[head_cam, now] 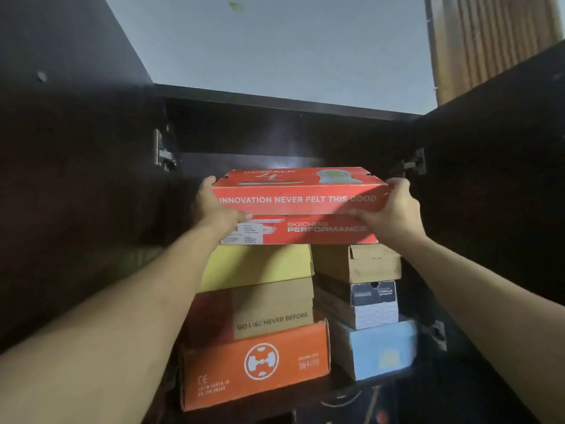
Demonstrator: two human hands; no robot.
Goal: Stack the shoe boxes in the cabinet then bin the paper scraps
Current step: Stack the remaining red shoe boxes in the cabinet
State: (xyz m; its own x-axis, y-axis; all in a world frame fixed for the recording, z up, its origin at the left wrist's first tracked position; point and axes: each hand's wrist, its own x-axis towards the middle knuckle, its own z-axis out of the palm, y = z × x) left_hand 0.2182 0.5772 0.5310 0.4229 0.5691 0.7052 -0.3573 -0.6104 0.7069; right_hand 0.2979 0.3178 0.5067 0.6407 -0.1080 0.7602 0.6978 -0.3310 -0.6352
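A red Skechers shoe box (301, 206) sits across the top of two stacks inside the dark cabinet (275, 101). My left hand (214, 206) grips its left end and my right hand (394, 209) grips its right end, thumbs on the front face. The left stack holds a yellow box (260, 266), a brown and red box (269, 313) and an orange box (256, 362). In the right stack are a brown box (360, 263), a dark blue and white box (367, 304) and a light blue box (382, 347). No paper scraps are visible.
Both cabinet doors stand open, the left door (70, 148) and the right door (495, 148), with metal hinges (163, 153) on the frame. A wooden slatted panel (489, 41) rises at the upper right. The pale ceiling (275, 41) shows above the cabinet.
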